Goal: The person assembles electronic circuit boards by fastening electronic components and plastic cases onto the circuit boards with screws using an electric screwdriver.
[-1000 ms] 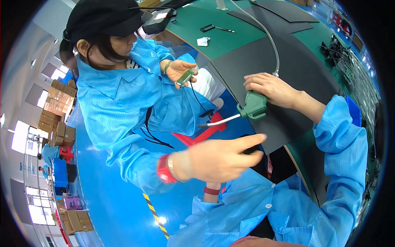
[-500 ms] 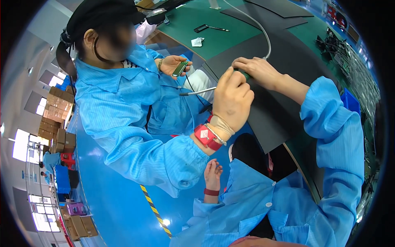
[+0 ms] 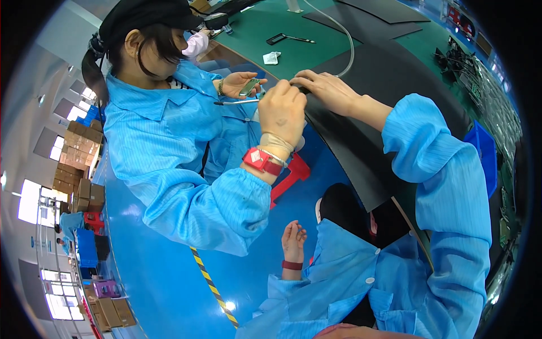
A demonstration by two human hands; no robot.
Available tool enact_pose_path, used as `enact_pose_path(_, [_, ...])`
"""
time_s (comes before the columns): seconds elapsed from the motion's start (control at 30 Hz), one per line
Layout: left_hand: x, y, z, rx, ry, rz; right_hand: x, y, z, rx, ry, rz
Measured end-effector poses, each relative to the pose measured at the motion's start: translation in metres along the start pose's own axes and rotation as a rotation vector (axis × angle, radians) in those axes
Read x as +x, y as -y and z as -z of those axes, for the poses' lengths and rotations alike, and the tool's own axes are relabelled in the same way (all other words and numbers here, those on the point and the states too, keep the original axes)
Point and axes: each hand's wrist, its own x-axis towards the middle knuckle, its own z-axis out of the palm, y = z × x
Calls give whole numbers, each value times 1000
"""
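Observation:
My right hand point(image 3: 330, 93) reaches in from the right, its fingers curled over the dark green handle of a tool with a grey hose point(image 3: 349, 48). A co-worker's hand point(image 3: 284, 110), with a red wristband, grips the same tool beside my fingers. Its thin pale rod point(image 3: 240, 102) with a dark tip sticks out to the left of that hand. The co-worker's other hand holds a small green circuit board point(image 3: 249, 87) just above the rod. Low in the middle, my left hand point(image 3: 293, 243) is palm up, fingers loosely bent and apart, holding nothing.
Dark mats point(image 3: 378, 73) lie on the green table point(image 3: 254, 37). A small black frame point(image 3: 276, 39) and a crumpled white wipe point(image 3: 271, 58) lie at the back. To the right are a blue bin point(image 3: 483, 158) and piled clear bags point(image 3: 494, 101). A red stool point(image 3: 291, 176) stands below.
My right hand and the co-worker's hand have moved left and slightly up with the tool, bringing its rod near the circuit board. The hose has shifted left. My left hand has barely moved.

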Motion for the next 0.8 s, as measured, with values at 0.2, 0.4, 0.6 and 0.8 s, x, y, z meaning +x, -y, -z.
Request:
enact_pose_path(0.2, [3, 0, 6, 15, -9, 12, -6, 2, 7, 34, 108, -4])
enact_pose_path(0.4, [5, 3, 1, 8, -2, 21, -34, 5, 29, -33, 283, 93])
enact_pose_path(0.6, [10, 8, -11, 31, 6, 52, -56, 18, 66, -68, 462, 100])
enact_pose_path(0.8, [11, 16, -17, 20, 40, 51, -80, 30, 77, -114, 503, 147])
